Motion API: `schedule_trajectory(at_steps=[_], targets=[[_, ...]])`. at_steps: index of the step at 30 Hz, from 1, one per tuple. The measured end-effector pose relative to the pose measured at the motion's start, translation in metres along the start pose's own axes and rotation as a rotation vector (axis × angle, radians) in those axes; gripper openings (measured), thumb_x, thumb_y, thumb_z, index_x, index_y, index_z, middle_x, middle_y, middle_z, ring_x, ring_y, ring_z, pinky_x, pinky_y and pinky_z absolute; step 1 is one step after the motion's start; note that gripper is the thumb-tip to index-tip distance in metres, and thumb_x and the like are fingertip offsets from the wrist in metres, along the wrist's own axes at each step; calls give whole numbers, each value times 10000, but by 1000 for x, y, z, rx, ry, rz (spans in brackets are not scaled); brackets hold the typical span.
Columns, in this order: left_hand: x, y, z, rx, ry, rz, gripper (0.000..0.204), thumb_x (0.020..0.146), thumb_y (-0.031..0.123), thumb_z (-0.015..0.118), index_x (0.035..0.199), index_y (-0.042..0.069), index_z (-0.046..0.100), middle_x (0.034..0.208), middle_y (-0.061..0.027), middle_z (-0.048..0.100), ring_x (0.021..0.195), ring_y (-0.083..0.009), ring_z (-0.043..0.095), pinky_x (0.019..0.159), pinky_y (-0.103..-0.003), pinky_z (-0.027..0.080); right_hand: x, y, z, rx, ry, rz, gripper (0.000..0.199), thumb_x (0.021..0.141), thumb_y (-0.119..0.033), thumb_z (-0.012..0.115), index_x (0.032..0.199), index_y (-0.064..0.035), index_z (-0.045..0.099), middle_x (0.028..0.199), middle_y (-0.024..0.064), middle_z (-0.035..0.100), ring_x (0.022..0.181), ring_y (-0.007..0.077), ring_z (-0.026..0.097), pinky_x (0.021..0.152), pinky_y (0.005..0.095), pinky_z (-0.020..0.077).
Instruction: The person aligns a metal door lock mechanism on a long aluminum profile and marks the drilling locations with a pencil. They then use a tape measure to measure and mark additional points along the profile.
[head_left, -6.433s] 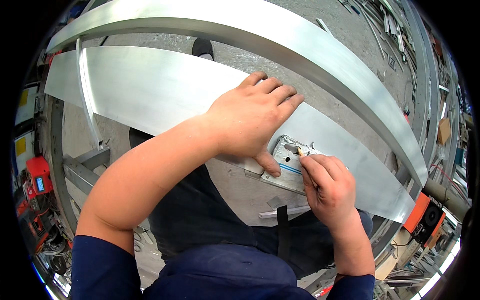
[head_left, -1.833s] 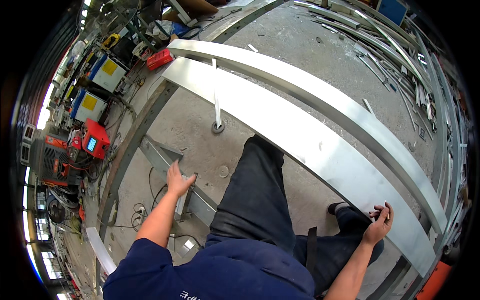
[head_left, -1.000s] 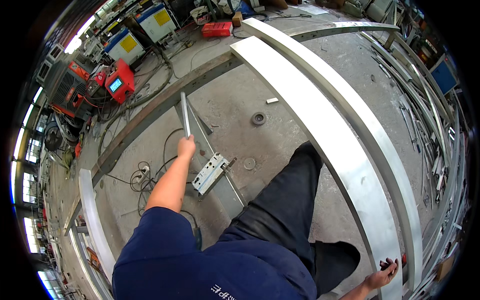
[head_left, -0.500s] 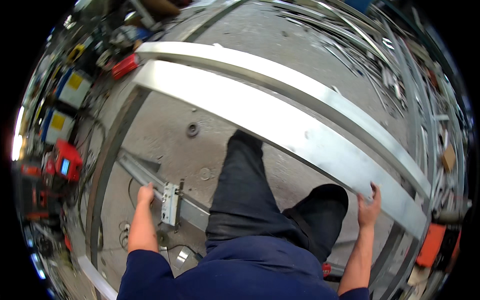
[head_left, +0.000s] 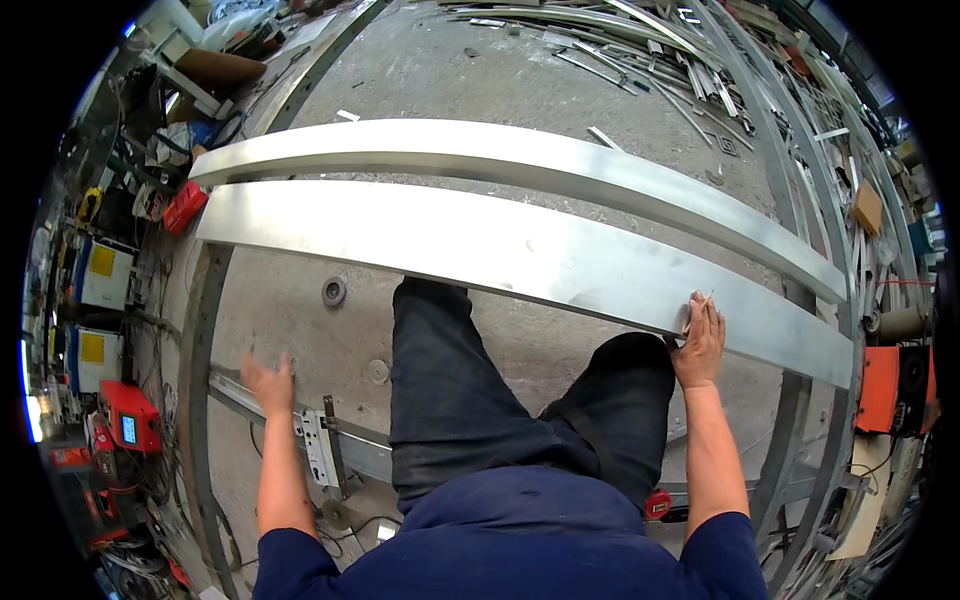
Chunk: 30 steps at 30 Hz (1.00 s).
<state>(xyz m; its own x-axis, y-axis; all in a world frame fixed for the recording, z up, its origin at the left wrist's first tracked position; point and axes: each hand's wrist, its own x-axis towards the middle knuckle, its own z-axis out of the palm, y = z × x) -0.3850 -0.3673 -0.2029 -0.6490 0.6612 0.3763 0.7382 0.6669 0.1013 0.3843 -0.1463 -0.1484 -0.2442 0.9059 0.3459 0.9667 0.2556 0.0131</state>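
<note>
A wide, silvery rectangular metal tube (head_left: 480,235) lies crosswise in front of me, with a narrower metal tube (head_left: 520,160) beyond it. At the near edge of the wide tube, toward its right end, my right hand (head_left: 700,345) rests with its fingers over the top face. A thin, pencil-like stick shows between those fingers. My left hand (head_left: 268,385) is in the air with fingers apart, somewhat blurred and holding nothing. Close to it is a metal bracket or clamp (head_left: 320,450) on a lower crossbar (head_left: 365,458).
Dark steel rails (head_left: 200,350) support the tubes at the left and right. Red machines (head_left: 132,415) and cables stand at the left, and an orange-red machine (head_left: 880,390) at the right. Metal offcuts (head_left: 640,60) lie on the far floor. A round disc (head_left: 334,291) lies nearer.
The view has swung, so the tubes lie more level. My left hand has lifted from beside the bracket and spread its fingers. My right hand now lies over the wide tube's edge.
</note>
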Motion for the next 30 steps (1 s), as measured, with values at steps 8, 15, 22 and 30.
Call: schedule_trajectory(at_steps=[8, 15, 22, 30], targets=[[51, 288, -28, -65, 39, 896, 996, 756, 166, 856, 1624, 270, 379, 1670, -65, 361, 1594, -306, 278, 1322, -543, 197, 3, -1, 14, -21, 55, -36, 473, 956, -135, 578, 1424, -77, 533, 1598, 111, 540, 1493, 353, 473, 1250, 557, 331], [82, 295, -54, -142, -151, 1036, 649, 778, 80, 783, 1402, 105, 604, 1469, -139, 639, 1363, -384, 593, 1173, -464, 456, 28, -1, -59, 84, -21, -88, 559, 776, -23, 719, 1321, -53, 597, 1344, 137, 696, 1275, 362, 642, 1102, 507, 489], [104, 278, -182, -217, -681, 925, 664, 679, 71, 857, 1318, 63, 677, 1280, -132, 711, 1216, -366, 644, 1080, -443, 503, 43, -1, -168, 399, -513, -42, 666, 653, -90, 863, 1284, -75, 653, 1066, 165, 731, 971, 344, 707, 873, 420, 564], [137, 302, -101, -224, -320, 867, 633, 932, 603, 697, 1282, 76, 725, 1251, -126, 718, 1214, -352, 635, 1080, -467, 443, 79, 21, -121, 335, -315, 132, 557, 808, -431, 883, 1169, -45, 707, 1025, 167, 765, 932, 363, 717, 830, 459, 560]])
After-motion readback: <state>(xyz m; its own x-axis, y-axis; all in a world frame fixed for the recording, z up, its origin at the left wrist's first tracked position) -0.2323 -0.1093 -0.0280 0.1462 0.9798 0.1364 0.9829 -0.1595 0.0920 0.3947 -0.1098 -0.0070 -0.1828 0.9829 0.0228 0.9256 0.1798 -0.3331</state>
